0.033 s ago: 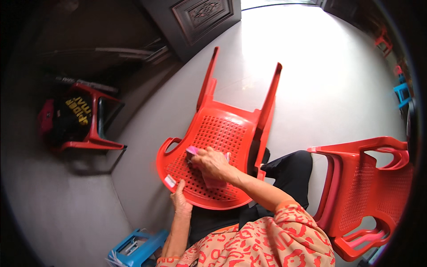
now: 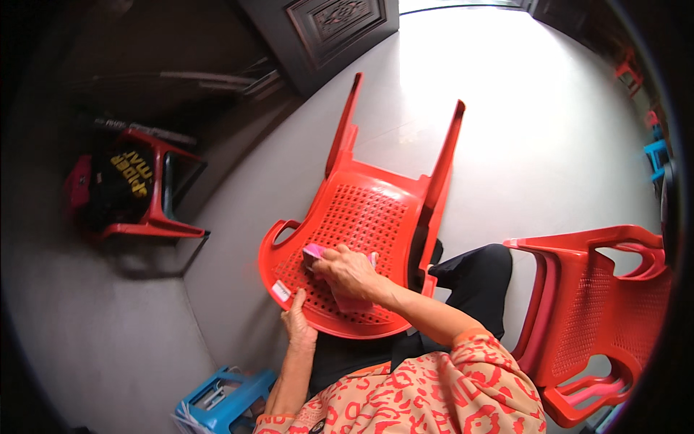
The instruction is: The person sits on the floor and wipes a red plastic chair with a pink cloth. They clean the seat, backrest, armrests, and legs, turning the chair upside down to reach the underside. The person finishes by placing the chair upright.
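A red plastic chair (image 2: pixel 367 189) lies tipped across my lap, its perforated backrest facing up and two legs pointing away from me. My left hand (image 2: pixel 298 323) grips the near left rim of the backrest, thumb on top beside a small white label (image 2: pixel 281 291); its other fingers are hidden underneath. On the holes of the backrest, my right hand (image 2: pixel 345 270) is closed over a pink cloth (image 2: pixel 354 304) and presses it down. The cloth shows on both sides of the fingers, with a dark patch near the fingertips.
Stacked red chairs (image 2: pixel 578 311) stand close on my right. A blue stool (image 2: pixel 224 399) is by my left elbow. Farther left, a red chair (image 2: pixel 155 226) bears a dark bag (image 2: pixel 123 181). A dark panelled door (image 2: pixel 336 32) stands ahead, above a grey floor (image 2: pixel 499 159).
The whole view has shifted slightly, so things sit a little farther right. My hands stay at nearly the same places on the chair.
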### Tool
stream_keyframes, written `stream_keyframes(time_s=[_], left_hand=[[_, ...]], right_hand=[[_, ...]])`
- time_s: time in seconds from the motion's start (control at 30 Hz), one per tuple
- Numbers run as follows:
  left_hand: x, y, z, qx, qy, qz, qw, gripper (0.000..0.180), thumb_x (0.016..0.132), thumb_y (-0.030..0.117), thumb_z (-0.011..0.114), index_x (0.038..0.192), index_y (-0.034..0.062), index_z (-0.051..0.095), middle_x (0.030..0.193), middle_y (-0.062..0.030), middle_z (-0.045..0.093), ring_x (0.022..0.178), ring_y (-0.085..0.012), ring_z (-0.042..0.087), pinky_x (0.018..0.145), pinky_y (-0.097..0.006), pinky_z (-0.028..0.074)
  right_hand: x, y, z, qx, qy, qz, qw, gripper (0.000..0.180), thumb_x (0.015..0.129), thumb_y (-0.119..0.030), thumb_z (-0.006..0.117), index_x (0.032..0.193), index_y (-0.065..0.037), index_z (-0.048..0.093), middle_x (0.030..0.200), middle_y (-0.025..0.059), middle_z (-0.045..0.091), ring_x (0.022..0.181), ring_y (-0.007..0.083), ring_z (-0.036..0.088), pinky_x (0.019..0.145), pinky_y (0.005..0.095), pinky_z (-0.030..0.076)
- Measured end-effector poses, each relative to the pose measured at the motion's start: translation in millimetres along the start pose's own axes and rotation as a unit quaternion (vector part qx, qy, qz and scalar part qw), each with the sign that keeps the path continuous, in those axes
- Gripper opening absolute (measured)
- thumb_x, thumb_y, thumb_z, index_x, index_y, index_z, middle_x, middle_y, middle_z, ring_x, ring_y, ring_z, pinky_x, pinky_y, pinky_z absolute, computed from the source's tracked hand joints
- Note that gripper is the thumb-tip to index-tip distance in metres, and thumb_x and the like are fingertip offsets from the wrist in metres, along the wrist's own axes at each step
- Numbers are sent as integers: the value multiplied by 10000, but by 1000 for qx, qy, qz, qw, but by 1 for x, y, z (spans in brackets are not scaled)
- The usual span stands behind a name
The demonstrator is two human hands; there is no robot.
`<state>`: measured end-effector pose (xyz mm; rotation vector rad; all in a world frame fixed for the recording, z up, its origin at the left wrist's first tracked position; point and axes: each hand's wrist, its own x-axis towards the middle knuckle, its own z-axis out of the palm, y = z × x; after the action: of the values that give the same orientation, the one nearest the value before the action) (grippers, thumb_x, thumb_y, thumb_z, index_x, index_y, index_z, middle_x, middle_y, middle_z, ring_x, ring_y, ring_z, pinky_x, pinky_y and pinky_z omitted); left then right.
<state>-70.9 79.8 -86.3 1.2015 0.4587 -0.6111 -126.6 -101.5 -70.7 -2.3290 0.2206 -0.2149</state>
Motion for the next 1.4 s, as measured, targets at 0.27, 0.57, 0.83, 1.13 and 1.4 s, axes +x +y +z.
stream_keyframes(time_s=[0.27, 0.57, 0.83, 1.13, 1.4], left_hand=[[-36, 9, 19, 22, 39, 26, 999, 342, 851, 27, 670, 1177, -8, 571, 1095, -89, 636, 941, -188, 632, 835, -358, 551], [-37, -1, 8, 58, 34, 44, 997, 308, 857, 52, 680, 1142, 2, 576, 1063, -67, 639, 912, -144, 618, 820, -313, 527], [-34, -4, 5, 111, 34, 62, 991, 307, 854, 115, 708, 1112, -15, 604, 1035, -52, 647, 896, -124, 594, 831, -293, 488], [-36, -3, 10, 101, 38, 89, 990, 298, 852, 119, 710, 1102, -13, 615, 1021, -50, 649, 871, -124, 583, 819, -292, 473], [-40, -3, 4, 171, 33, 121, 977, 221, 857, 123, 707, 1017, -18, 648, 937, -31, 659, 812, -115, 585, 785, -283, 481]], right_hand=[[10, -5, -21, -80, 1, 29, 996, 239, 758, -159, 624, 986, -197, 683, 989, 29, 612, 920, 273, 589, 691, 388, 552], [91, 94, -37, -196, 40, 173, 964, 265, 794, -143, 582, 1013, -229, 704, 1002, 53, 629, 931, 301, 609, 748, 428, 540], [125, 62, -13, -263, -72, 180, 945, 172, 793, -142, 648, 939, -63, 694, 1059, 131, 632, 990, 305, 611, 724, 395, 582], [100, -8, 29, -170, -49, 80, 981, 152, 753, -134, 616, 860, -58, 694, 944, 138, 652, 921, 316, 637, 710, 421, 560], [77, -17, 11, -109, -77, 28, 991, 226, 771, -140, 596, 971, -185, 691, 986, 45, 622, 877, 269, 630, 691, 385, 550]])
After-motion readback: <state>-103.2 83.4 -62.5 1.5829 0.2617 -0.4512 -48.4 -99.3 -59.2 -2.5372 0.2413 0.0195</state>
